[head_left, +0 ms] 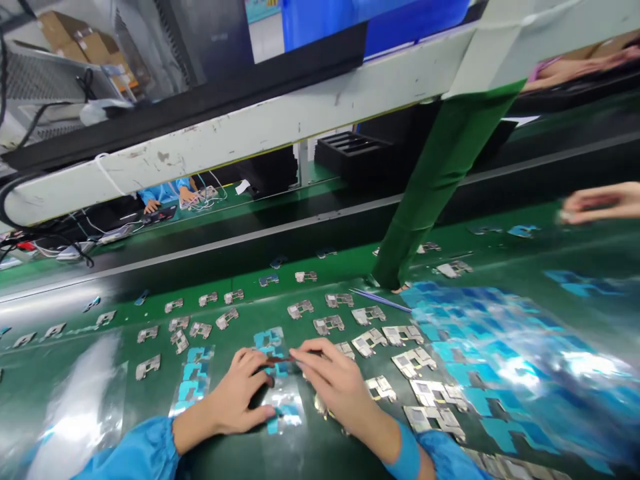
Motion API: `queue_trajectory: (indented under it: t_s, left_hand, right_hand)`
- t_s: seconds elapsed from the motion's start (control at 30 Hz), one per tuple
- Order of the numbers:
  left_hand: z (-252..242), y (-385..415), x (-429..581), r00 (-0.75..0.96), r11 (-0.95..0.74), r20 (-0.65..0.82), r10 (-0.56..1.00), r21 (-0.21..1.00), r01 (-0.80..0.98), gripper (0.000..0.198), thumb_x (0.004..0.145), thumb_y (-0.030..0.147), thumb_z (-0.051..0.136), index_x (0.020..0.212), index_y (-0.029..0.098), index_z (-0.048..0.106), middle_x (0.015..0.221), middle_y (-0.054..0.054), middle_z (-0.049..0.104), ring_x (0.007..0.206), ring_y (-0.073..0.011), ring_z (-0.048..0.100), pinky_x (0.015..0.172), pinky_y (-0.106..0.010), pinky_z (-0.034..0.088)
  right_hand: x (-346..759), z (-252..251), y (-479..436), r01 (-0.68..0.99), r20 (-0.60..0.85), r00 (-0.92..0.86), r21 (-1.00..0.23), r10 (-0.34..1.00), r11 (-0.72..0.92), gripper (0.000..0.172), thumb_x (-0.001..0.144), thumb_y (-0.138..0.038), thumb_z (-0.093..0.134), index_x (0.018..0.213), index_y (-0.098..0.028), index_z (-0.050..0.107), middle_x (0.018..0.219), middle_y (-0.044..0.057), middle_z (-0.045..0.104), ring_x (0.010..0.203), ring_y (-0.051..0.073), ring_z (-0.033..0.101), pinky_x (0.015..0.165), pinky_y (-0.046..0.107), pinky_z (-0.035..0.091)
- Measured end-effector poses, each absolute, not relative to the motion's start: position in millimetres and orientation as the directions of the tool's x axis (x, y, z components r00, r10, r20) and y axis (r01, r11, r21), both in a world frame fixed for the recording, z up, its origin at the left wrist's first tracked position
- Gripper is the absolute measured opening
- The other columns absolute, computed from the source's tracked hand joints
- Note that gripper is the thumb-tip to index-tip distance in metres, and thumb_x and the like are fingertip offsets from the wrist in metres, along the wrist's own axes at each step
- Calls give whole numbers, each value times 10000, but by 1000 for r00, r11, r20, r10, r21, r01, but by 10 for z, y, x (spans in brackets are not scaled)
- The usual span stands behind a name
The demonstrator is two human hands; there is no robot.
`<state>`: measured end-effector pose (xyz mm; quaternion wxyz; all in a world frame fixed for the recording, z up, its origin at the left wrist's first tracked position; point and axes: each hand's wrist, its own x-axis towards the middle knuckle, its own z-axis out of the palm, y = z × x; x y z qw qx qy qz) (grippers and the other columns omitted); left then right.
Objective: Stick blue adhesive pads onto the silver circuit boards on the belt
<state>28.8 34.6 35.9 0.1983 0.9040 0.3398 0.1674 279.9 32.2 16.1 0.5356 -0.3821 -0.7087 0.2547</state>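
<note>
My left hand [244,393] rests on a clear sheet with blue film pieces [270,340], its fingers bent and its thumb apart from them. My right hand [333,380] pinches one end of a thin reddish-brown strip-like piece [281,359]; the other end reaches the left fingertips. The kind of this piece is too small to tell. Under and beside the right hand lie silvery metal circuit-board plates [370,341] with cut-out shapes, partly hidden by it. A second strip of blue film pieces [194,377] lies left of my left hand.
A large sheet of blue film pieces [480,360] covers the right of the green table. Blue tweezers [383,300] lie near a green-wrapped post [425,193]. More plates [179,323] spread leftward. Another person's hand [603,203] is at right; other hands [185,193] work beyond the white beam [240,140].
</note>
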Motion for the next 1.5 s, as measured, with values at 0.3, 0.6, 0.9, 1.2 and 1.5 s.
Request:
queue_trajectory:
  t_s: [0.3, 0.6, 0.9, 1.2, 1.5]
  left_hand:
    - [279, 2415, 1333, 527, -534, 138, 838, 399, 745, 420, 840, 380, 768, 1216, 215, 678, 1284, -137, 601, 1256, -361, 480, 1060, -520, 326]
    - [295, 2721, 1584, 458, -406, 124, 880, 694, 594, 291, 717, 326, 816, 903, 174, 652, 898, -48, 685, 977, -274, 649, 942, -433, 475]
    - [66, 1105, 1053, 333, 20, -96, 938, 974, 226, 525, 793, 392, 777, 1217, 124, 622, 945, -107, 794, 807, -209, 773, 788, -348, 633]
    - [-77, 1063, 969, 305, 233, -257, 917, 966, 114, 415, 644, 207, 887, 1023, 159, 724, 763, -21, 759, 688, -194, 763, 676, -288, 619]
    - [-239, 1080, 958, 362, 245, -266, 894, 964, 103, 438, 668, 188, 860, 1079, 195, 709, 806, 6, 728, 718, -174, 754, 699, -281, 619]
  right_hand:
    - [3287, 112, 833, -183, 40, 375, -976, 926, 116, 411, 751, -560, 811, 910, -195, 706, 718, 45, 736, 688, 227, 741, 685, 364, 619]
    - [3534, 227, 926, -401, -120, 479, -911, 870, 95, 495, 595, -594, 893, 864, -210, 733, 789, 25, 746, 783, 216, 743, 842, 415, 600]
    - [3387, 177, 821, -274, -155, 319, -959, 935, -66, 375, 603, -495, 916, 768, -190, 773, 698, 30, 731, 680, 187, 672, 720, 351, 569]
    - [3159, 116, 803, 19, -216, 117, -975, 969, -219, 306, 645, -469, 877, 780, -202, 815, 815, 86, 800, 740, 239, 715, 688, 359, 571]
    - [3083, 93, 875, 133, -284, 71, -947, 956, -291, 376, 640, -547, 848, 720, -184, 790, 659, 60, 732, 515, 145, 572, 443, 257, 429]
